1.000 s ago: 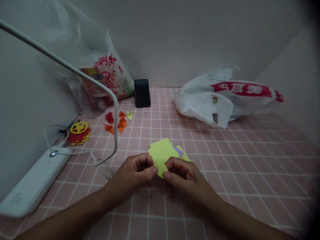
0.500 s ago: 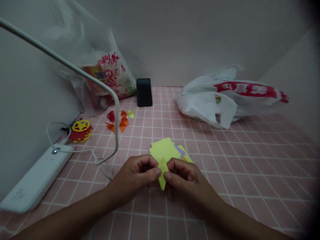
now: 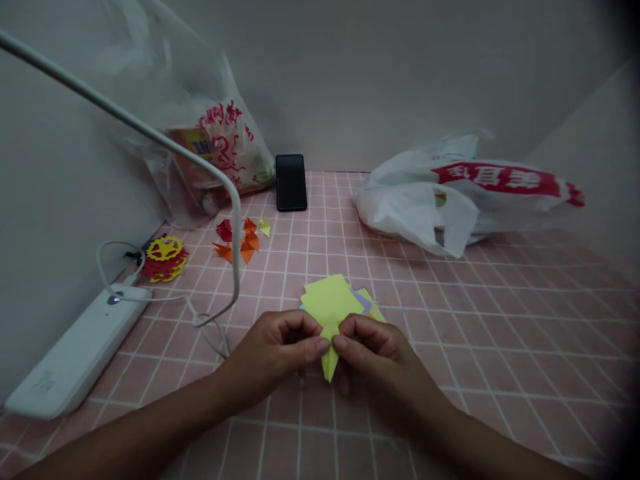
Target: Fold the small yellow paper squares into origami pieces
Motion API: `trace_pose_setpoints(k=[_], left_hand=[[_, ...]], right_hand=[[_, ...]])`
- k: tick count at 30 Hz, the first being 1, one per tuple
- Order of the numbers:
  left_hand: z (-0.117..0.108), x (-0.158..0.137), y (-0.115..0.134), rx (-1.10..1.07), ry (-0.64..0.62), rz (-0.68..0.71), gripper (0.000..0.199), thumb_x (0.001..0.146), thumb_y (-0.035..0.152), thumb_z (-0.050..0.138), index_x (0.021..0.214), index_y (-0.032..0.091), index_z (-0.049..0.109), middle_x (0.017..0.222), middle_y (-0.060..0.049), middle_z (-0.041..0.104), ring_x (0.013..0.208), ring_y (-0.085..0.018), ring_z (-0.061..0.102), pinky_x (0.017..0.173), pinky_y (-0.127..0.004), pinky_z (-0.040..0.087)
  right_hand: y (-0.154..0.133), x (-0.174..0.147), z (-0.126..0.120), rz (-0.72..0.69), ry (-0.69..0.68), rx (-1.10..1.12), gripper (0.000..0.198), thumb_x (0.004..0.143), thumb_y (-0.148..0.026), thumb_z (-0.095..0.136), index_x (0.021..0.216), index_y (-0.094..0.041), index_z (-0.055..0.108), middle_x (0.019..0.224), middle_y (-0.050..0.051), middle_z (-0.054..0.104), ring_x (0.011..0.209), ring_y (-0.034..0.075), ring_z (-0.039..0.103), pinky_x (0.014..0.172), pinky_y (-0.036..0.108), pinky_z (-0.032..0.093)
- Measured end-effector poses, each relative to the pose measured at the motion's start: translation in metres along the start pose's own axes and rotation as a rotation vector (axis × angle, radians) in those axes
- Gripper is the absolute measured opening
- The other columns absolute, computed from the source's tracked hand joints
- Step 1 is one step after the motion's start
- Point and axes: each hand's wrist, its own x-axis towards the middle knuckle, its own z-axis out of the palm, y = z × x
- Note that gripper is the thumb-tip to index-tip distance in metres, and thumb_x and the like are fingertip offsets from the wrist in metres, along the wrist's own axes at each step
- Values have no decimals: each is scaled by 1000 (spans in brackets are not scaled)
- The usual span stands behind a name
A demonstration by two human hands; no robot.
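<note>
A folded piece of yellow origami paper [image 3: 330, 363] is held upright with its narrow point toward me. My left hand [image 3: 285, 343] pinches its left edge between thumb and fingers. On the opposite edge, my right hand [image 3: 373, 347] grips it the same way, the two thumbs nearly meeting. Just beyond the hands lies a loose stack of square paper sheets [image 3: 327, 293], yellow on top, with a purple corner sticking out at the right. Fingers hide part of the folded paper's sides.
Several small origami pieces [image 3: 249, 247] in orange, red and yellow lie left of centre. Yellow and red cutouts [image 3: 165, 257] sit near a white power strip [image 3: 80, 353]. A white lamp arm [image 3: 120, 120] crosses the left side. Behind are a phone [image 3: 291, 183], a clear bag [image 3: 200, 153] and a white bag [image 3: 415, 207].
Both thumbs have drawn closer together over the folded yellow paper, and its upper tip is less distinct. The whole view has shifted slightly.
</note>
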Motion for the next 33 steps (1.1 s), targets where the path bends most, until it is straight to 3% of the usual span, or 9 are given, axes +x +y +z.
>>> trace_pose_setpoints(k=[10,14,21,28,33], left_hand=[[1,-2,-2,-33,-4,28,27,86,37,62,71,15,57,60,4,53,54,-8,44,54,-21,36],[1,1,-5,-85,-13,-20,27,80,39,69,74,15,57,65,3,55,57,-9,47,57,-22,37],[1,0,-2,78,-56,-36,26,76,34,70,67,16,54,62,4,50,57,-9,42,55,-23,32],[1,-1,-1,77,-96,-20,27,81,37,66,69,16,54,61,2,52,57,-10,44,55,-23,33],[-4,-2,0,41,-81,21,24,85,38,61,77,16,56,67,2,54,60,-11,50,57,-24,41]], right_hand=[[-4,-1,4,7,-7,-42,33,84,-42,67,68,-17,54,54,-2,60,45,8,52,48,20,38],[-2,-1,5,-27,17,-73,34,83,-43,68,68,-17,53,54,-2,59,46,8,51,47,20,37],[-3,0,4,-35,8,0,32,79,-43,73,72,-18,53,55,-6,54,44,7,48,44,19,36],[-5,-2,2,-47,95,-28,29,81,-40,69,71,-19,52,54,-4,59,44,9,52,45,20,38],[-5,-2,0,-43,101,5,27,84,-37,67,69,-18,54,59,-2,62,43,8,53,45,21,40]])
